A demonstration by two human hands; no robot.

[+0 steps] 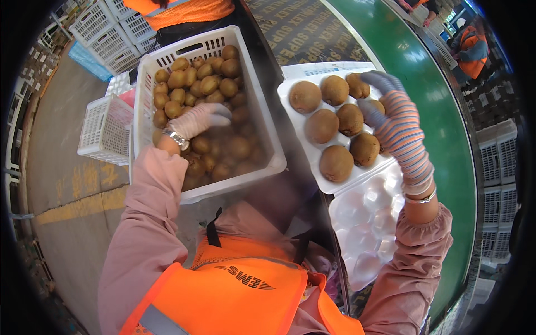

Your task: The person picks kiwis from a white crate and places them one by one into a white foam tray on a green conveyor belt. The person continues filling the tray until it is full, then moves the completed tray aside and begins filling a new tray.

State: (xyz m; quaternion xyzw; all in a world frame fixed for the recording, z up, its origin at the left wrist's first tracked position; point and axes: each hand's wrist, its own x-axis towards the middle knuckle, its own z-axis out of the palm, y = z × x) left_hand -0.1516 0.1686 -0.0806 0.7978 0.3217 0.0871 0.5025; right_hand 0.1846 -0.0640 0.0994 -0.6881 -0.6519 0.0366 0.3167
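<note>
My left hand, in a thin striped glove, reaches into a white plastic crate over a heap of kiwifruit. Its fingers point right, and whether they grip a fruit is hidden. On my right lies an open white foam fruit tray with kiwifruit seated in its hollows. My right hand, gloved too, is over the tray's right column. A kiwifruit shows between its thumb and spread fingers; I cannot tell whether it is gripped. The tray's hinged lid hangs open towards me.
A green conveyor belt runs along the right. A smaller white crate stands left of the fruit crate, with stacked crates behind. A person in an orange vest is beyond the crate; another person is across the belt.
</note>
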